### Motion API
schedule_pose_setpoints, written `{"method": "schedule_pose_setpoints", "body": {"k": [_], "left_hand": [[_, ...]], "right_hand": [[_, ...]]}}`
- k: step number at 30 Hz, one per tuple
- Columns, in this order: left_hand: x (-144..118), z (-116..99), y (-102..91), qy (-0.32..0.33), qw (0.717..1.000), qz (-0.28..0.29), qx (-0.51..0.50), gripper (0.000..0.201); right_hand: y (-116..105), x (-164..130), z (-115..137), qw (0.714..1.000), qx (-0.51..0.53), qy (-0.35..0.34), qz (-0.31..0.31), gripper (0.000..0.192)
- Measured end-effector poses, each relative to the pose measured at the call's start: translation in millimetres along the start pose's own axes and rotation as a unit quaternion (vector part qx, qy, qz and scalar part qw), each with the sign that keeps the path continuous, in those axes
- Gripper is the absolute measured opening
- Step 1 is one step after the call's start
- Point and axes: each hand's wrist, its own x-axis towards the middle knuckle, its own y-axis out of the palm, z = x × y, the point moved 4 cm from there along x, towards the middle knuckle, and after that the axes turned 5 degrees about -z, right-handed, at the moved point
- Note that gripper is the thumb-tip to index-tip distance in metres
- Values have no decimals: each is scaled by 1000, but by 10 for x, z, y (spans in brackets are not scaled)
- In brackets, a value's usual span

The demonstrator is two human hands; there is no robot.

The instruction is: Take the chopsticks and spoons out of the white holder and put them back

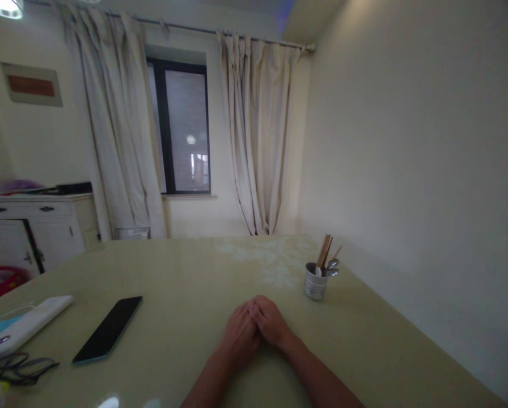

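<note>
On the pale green tabletop (186,294), my left hand (238,334) and my right hand (271,322) rest clasped together near the middle front. Both are closed, with the fingers folded against each other, and no object shows in either. The undersides of the hands and the space between the palms are hidden. To the right, a white utensil holder (314,285) stands upright, apart from my hands. It carries several wooden chopsticks (323,252) and metal spoons (333,268). A dark-screened phone (108,330) lies flat to the left of my hands.
At the far left lie a long white device (35,322), a blue face mask (1,328) and black-framed glasses (20,369). A wall (407,170) runs along the table's right edge. Behind are curtains (258,130), a window (188,130) and a white cabinet (54,238).
</note>
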Motion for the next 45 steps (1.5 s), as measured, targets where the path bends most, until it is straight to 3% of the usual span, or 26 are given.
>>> {"method": "schedule_pose_setpoints", "body": {"k": [5,11,13,16,19,23,27,30,33,35,40,45], "left_hand": [[39,-40,-100,-79,995,55,-3,44],[92,-48,-211,-169,973,151,35,40],[96,-1,-216,-191,967,156,57,34],[91,61,-209,-222,957,164,90,30],[81,73,-204,-235,951,171,104,30],[60,71,-195,-238,950,175,102,32],[57,96,-180,-243,949,178,94,30],[76,108,-185,-247,947,183,87,28],[98,105,-211,-247,947,188,80,27],[105,102,-230,-245,948,189,75,26],[92,115,-238,-240,950,189,64,26],[67,114,-225,-241,951,187,51,25]], "right_hand": [[13,33,-42,1000,-12,-3,7,41],[-38,-13,34,999,-7,-10,-30,37],[-112,-23,56,998,-7,-9,-66,33],[-359,-41,-2,984,-21,21,-175,31],[-722,-101,-196,942,-44,89,-319,39],[-1124,-247,-548,850,-64,221,-473,42],[-1269,-350,-747,769,-85,309,-553,48],[-1291,-362,-762,731,-137,332,-580,81],[-1283,-313,-781,746,-150,344,-550,105],[-1275,-281,-816,764,-137,360,-518,109],[-1299,-250,-889,788,-128,374,-472,97],[-1349,-223,-944,810,-127,345,-457,83]]}}
